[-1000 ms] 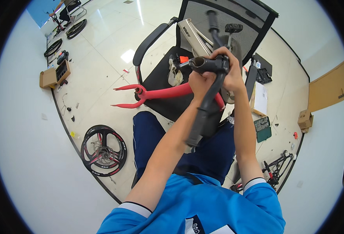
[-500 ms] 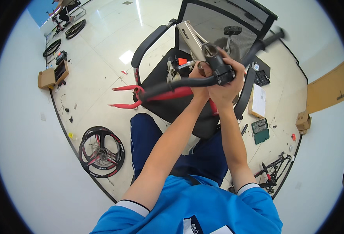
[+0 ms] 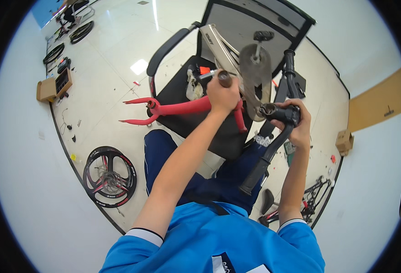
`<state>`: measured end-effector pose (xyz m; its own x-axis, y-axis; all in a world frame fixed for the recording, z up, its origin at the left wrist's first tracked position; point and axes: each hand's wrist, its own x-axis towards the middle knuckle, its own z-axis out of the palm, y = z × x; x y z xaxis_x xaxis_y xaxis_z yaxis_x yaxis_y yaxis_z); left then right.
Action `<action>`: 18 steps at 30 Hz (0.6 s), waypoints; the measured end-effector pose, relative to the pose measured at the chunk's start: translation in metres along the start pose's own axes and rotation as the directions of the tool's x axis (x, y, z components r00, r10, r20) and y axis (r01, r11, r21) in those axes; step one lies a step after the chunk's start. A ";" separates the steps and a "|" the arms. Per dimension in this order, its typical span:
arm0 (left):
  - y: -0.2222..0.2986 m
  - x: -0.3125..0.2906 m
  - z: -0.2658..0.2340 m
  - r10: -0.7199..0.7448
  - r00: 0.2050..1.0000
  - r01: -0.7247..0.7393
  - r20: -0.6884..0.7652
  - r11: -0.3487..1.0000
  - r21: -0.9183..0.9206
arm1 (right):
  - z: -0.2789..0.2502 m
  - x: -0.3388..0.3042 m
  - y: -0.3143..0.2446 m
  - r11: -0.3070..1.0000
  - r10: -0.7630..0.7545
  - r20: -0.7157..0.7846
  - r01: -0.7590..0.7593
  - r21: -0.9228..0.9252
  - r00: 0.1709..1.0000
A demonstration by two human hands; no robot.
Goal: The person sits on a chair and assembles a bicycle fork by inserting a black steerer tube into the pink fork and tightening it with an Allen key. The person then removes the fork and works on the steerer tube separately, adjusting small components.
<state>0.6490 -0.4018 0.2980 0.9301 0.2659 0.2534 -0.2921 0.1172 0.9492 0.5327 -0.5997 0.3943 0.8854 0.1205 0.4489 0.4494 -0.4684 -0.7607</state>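
Note:
In my right hand (image 3: 299, 123) is the clamp of a black handlebar stem (image 3: 283, 113), the fingers closed round it. The black handlebar (image 3: 273, 150) runs upright through it, one grip up by the chair and the other down over my thigh. My left hand (image 3: 223, 95) is wrapped round a tube with a brown round end (image 3: 225, 78), next to the silver bicycle frame (image 3: 223, 50). That frame leans on the chair, with a chainring (image 3: 255, 63) and pedal. A red forked bicycle frame part (image 3: 182, 107) lies across the seat under my left hand. The stem's open ring stands apart from the tube.
A black mesh office chair (image 3: 173, 86) stands before my knees. A black-and-red spoked wheel (image 3: 109, 177) lies at left. Bike parts (image 3: 314, 200) and a cardboard box (image 3: 344, 142) are at right; an open box (image 3: 55, 86) is far left. A person (image 3: 73, 11) is at the far left.
My right hand has moved right and down with the handlebar, which has swung from lying across to upright. The stem has come away from my left hand, which has shifted slightly left.

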 end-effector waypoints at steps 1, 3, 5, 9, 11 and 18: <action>0.003 0.003 -0.003 -0.029 0.999 0.028 -0.024 0.998 -0.053 | -0.004 -0.012 0.001 0.998 0.042 -0.009 -0.041 0.038 0.999; 0.040 0.003 -0.011 -0.111 0.993 0.103 -0.030 0.976 -0.190 | -0.016 -0.031 0.001 0.995 0.078 0.030 -0.076 -0.065 0.997; 0.058 0.018 -0.030 0.043 0.981 -0.069 -0.191 0.989 -0.130 | -0.020 -0.044 0.004 0.987 0.108 0.072 -0.098 -0.128 0.992; 0.091 0.048 -0.086 0.025 0.919 -0.173 -0.393 0.923 -0.345 | -0.003 -0.054 0.009 0.978 0.154 0.157 -0.128 -0.165 0.975; 0.100 0.062 -0.125 0.025 0.885 -0.236 -0.465 0.885 -0.402 | 0.024 -0.052 0.014 0.986 0.137 0.219 -0.113 -0.118 0.966; 0.150 0.046 -0.234 -0.068 0.818 -0.277 -0.571 0.824 -0.494 | 0.147 -0.007 0.073 0.987 0.132 0.578 -0.056 -0.149 0.805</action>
<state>0.5956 -0.1478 0.4079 0.6532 0.7563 0.0365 -0.6086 0.4957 0.6196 0.5766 -0.5063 0.2669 0.8412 0.5407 -0.0101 0.3766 -0.5992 -0.7065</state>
